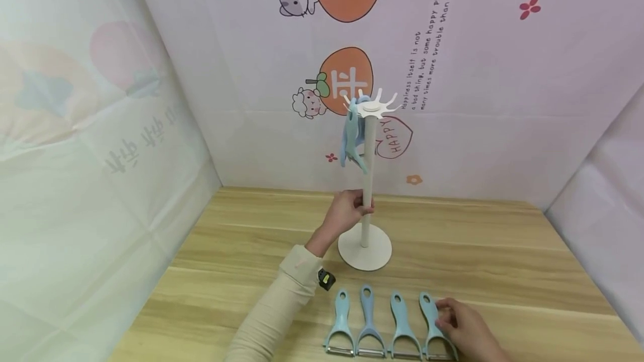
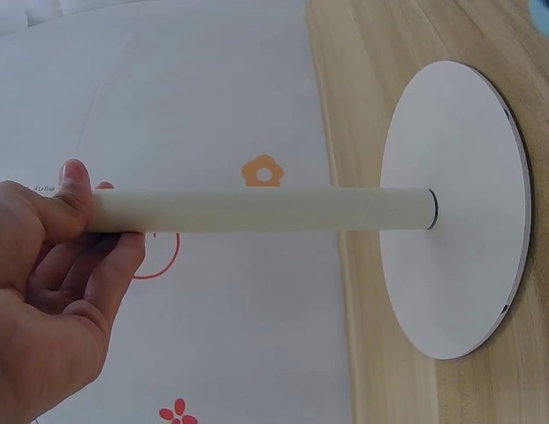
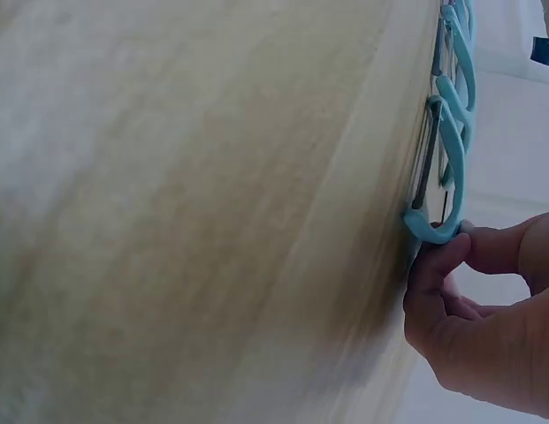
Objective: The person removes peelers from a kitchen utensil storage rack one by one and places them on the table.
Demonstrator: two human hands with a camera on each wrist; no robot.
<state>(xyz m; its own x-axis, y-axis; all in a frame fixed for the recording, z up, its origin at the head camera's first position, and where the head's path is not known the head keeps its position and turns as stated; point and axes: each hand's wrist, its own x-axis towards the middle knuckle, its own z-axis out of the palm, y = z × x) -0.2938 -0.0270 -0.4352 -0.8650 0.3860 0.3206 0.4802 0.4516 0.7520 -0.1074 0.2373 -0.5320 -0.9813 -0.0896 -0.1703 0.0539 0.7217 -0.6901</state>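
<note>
My left hand (image 1: pixel 347 209) grips the pole (image 2: pixel 256 209) of a white stand partway up, thumb on one side and fingers curled round the other. At the stand's top, a hook ring (image 1: pixel 371 107) carries light-blue and teal peelers (image 1: pixel 352 133) hanging on its left side; they overlap. Near the front, several peelers lie in a row, handles pointing away from me. My right hand (image 1: pixel 465 328) is at the rightmost peeler (image 1: pixel 429 309). In the right wrist view, thumb and fingertips pinch the outer edge of that peeler's curved frame (image 3: pixel 455 168).
The stand's round white base (image 1: pixel 364 256) rests on the wooden table (image 1: pixel 241 250), behind the row. Left of the rightmost peeler lie a teal peeler (image 1: pixel 399 312), a bluer peeler (image 1: pixel 368 312) and another teal peeler (image 1: pixel 342 309). A printed cloth (image 1: pixel 478 155) hangs behind the table.
</note>
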